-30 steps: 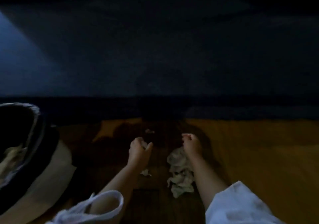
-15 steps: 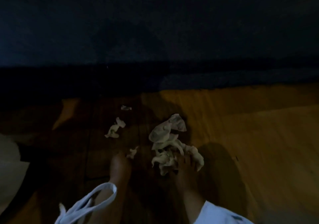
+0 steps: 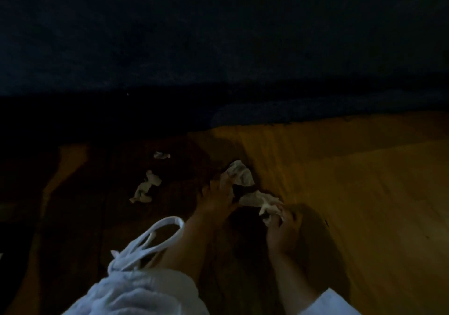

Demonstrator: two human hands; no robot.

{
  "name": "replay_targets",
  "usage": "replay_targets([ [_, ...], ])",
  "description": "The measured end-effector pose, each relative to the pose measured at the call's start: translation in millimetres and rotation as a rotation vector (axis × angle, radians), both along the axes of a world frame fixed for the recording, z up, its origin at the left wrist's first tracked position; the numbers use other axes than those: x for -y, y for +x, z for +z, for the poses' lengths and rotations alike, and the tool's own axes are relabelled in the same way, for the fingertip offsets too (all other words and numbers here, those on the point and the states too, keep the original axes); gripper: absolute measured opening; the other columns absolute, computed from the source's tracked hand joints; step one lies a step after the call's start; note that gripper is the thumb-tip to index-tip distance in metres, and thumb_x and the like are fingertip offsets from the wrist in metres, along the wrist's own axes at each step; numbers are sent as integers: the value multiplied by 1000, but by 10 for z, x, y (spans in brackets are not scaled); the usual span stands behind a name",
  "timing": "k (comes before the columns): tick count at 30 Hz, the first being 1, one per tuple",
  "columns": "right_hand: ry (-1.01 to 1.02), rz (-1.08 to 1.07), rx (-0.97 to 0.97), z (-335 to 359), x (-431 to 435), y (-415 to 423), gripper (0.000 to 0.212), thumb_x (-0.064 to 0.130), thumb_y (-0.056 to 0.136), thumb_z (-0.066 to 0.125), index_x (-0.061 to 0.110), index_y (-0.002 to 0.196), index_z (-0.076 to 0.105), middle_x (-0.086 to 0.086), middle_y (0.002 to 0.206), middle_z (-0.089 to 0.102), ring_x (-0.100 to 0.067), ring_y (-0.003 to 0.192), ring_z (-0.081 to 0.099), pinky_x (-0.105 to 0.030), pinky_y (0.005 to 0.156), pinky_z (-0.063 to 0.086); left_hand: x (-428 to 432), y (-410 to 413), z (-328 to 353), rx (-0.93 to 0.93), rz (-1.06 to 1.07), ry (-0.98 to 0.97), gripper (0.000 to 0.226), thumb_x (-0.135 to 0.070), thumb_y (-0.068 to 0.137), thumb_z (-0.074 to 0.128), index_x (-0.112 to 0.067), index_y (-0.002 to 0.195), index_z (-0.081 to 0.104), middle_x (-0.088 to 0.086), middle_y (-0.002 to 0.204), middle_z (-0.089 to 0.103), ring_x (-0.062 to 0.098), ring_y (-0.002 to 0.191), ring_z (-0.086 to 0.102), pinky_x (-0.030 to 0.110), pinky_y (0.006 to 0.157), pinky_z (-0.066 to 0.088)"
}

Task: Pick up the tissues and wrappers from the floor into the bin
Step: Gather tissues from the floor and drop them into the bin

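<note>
The scene is dim. A crumpled white tissue clump lies on the wooden floor and stretches between both hands. My left hand has its fingers on the clump's far end. My right hand is closed on its near end. A second crumpled tissue lies on the floor to the left, apart from my hands. A small scrap sits farther back. The bin is out of view.
A dark blue mass, perhaps bedding or furniture, fills the upper half and overhangs the floor. White sleeves and a white loop of cloth hang at the bottom. Floor to the right is lit orange; the left is in shadow.
The view has swung right, so the bin at the left is gone. Both hands have reached forward onto the large tissue clump, and the right hand has closed on its near end.
</note>
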State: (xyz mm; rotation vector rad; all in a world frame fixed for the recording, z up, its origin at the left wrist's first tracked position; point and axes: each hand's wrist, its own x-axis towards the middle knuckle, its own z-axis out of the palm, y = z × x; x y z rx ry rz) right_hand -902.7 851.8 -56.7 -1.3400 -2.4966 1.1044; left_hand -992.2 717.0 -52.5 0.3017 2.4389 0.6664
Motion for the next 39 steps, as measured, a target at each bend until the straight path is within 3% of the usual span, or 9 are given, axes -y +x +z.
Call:
replay_targets([
  [6,135,325,284,-204,16,110,54,46,92,44,25,141,33,-5,153,20,-31,137,23,-44,110,27,-31,55,-323,-107,-115,-167,45,-26,99,36,-20,143,28,7,150,23,32,137,23,43,109,28],
  [9,163,419,196,-221,86,70,45,32,94,47,21,137,38,-3,147,34,-26,132,34,-36,104,33,101,79,-332,19,118,155,38,-16,98,37,-14,136,39,7,143,35,26,130,36,35,107,34],
  [12,12,358,50,-194,224,-119,39,18,91,55,10,127,47,-11,127,53,-27,118,51,-29,90,39,379,79,-201,-144,429,359,33,-13,97,35,-11,129,45,11,133,45,26,115,49,36,94,45],
  [16,19,395,-230,-158,473,-471,45,6,86,61,7,129,50,-5,128,54,-16,119,48,-24,94,37,906,-134,-235,-358,557,46,51,-34,95,29,-10,139,37,18,144,34,36,127,39,48,101,39],
  [20,54,508,-230,-168,657,-812,27,14,83,52,-4,100,63,-25,111,58,-37,102,58,-27,82,39,1328,-379,-391,-306,588,-219,66,-47,95,37,-6,145,24,22,151,20,39,139,18,50,113,18],
  [24,96,560,-135,-184,697,-1029,28,15,87,56,4,112,60,-19,131,46,-37,120,46,-40,98,42,1420,-713,-543,-114,497,-302,77,-60,88,37,-12,146,20,19,151,21,38,138,19,51,114,17],
  [28,221,778,164,-380,595,-970,55,42,94,38,23,144,29,-4,159,2,-32,145,2,-52,117,11,1226,-859,-485,-104,475,-69,78,-59,80,56,-19,142,31,17,146,34,38,133,33,53,110,28],
  [33,232,904,235,-515,459,-972,80,64,82,11,20,148,15,-6,158,8,-26,146,-1,-49,119,-1,1233,-712,-636,-150,334,-35,77,-77,79,34,-36,143,26,1,150,30,30,139,26,56,113,18],
  [39,211,1004,351,-317,592,-953,55,31,98,38,33,146,12,-5,158,1,-35,144,-1,-57,114,8,1237,-265,-440,-200,394,-201,48,-50,95,33,-27,137,42,3,150,28,26,140,20,51,110,20],
])
